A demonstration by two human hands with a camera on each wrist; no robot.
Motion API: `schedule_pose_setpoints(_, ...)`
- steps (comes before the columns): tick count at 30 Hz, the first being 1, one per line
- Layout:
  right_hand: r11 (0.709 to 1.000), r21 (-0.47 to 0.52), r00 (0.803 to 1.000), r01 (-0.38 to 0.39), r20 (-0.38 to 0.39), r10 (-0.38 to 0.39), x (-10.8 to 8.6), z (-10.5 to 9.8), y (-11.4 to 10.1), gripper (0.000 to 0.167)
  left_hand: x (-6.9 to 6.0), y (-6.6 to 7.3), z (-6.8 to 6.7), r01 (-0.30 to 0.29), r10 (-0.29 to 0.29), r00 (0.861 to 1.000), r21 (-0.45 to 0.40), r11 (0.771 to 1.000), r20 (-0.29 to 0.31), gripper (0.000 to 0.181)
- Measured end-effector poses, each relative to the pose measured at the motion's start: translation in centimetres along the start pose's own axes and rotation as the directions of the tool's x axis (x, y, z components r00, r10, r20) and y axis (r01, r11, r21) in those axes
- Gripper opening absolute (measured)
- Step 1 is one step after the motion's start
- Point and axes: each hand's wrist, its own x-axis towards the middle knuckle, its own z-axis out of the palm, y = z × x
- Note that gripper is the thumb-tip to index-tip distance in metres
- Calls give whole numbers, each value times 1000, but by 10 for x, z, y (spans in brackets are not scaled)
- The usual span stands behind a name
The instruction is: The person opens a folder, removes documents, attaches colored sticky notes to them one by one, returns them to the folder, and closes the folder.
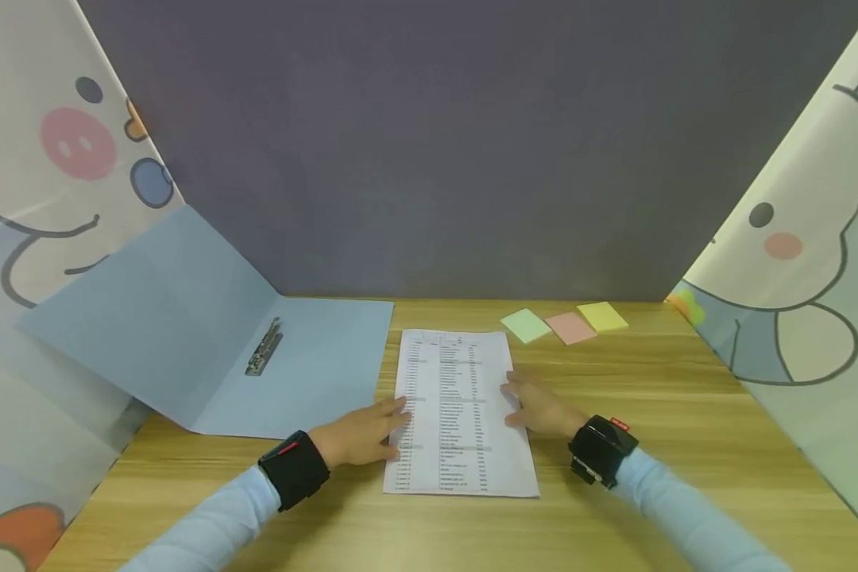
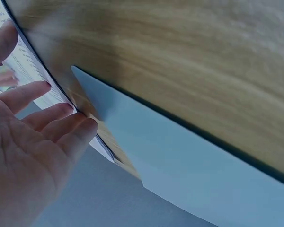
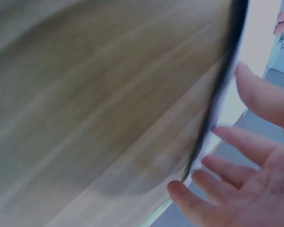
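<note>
A stack of printed sheets (image 1: 465, 413) lies on the table, its rows of text in columns. My left hand (image 1: 361, 434) rests at the left edge of the sheets, thumb and fingertips touching it. On the opposite edge, the fingertips of my right hand (image 1: 542, 407) touch the paper. Both wrist views show loosely extended fingers along the paper's sides, in the left wrist view beside the sheets (image 2: 26, 61) and in the right wrist view beside their blurred edge (image 3: 255, 42). Left of the paper, a light blue folder (image 1: 329, 342) lies opened, with a metal clip (image 1: 263, 348) inside.
Green (image 1: 525, 326), pink (image 1: 570, 327) and yellow sticky notes (image 1: 603, 316) lie behind the paper to the right. The folder's raised cover (image 1: 157, 318) leans toward the left cartoon panel (image 1: 36, 199). A dark grey panel (image 1: 429, 159) closes off the table's back.
</note>
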Motion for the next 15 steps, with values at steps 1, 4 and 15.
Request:
schedule_pose_setpoints(1, 1000, -13, 1000, 5, 20, -4, -1, 1, 0, 51, 0, 0, 1, 1, -1, 1000, 0, 1000, 0, 62)
schedule_pose_setpoints(4, 999, -49, 999, 20, 40, -18, -4, 3, -1, 48, -1, 1, 3, -2, 2, 1000, 7, 1000, -3, 62)
schedule_pose_setpoints(15, 994, -80, 996, 69, 63, -64, -34, 3, -8, 47, -23, 24, 8, -11, 11, 1000, 129, 992, 5, 66)
